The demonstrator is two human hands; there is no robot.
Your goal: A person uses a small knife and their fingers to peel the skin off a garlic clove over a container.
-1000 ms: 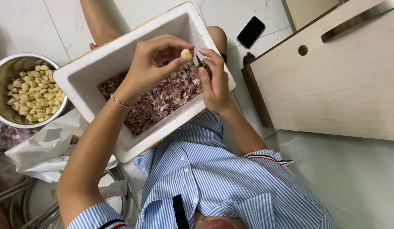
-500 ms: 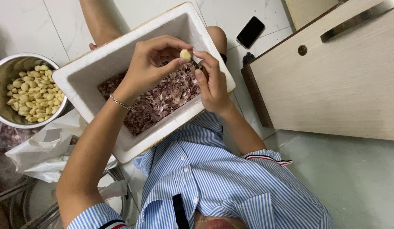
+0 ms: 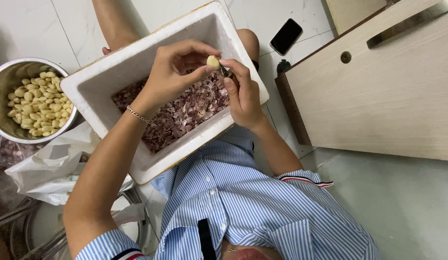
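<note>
A pale peeled garlic clove (image 3: 213, 62) is pinched in the fingertips of my left hand (image 3: 173, 72), above a white foam box (image 3: 113, 77). The box holds a heap of purple garlic skins (image 3: 180, 113) and rests on my lap. My right hand (image 3: 242, 91) grips a small dark knife (image 3: 225, 71), its blade touching the clove. A thin bracelet circles my left wrist.
A metal bowl (image 3: 4, 91) of peeled cloves (image 3: 38, 103) stands at the left. Below it lie a white plastic bag (image 3: 50, 166) and more metal ware. A black phone (image 3: 286, 36) lies on the tiled floor. A pale wooden cabinet panel (image 3: 378, 91) fills the right.
My left hand has turned the clove slightly between its fingers; both hands stay in place over the box.
</note>
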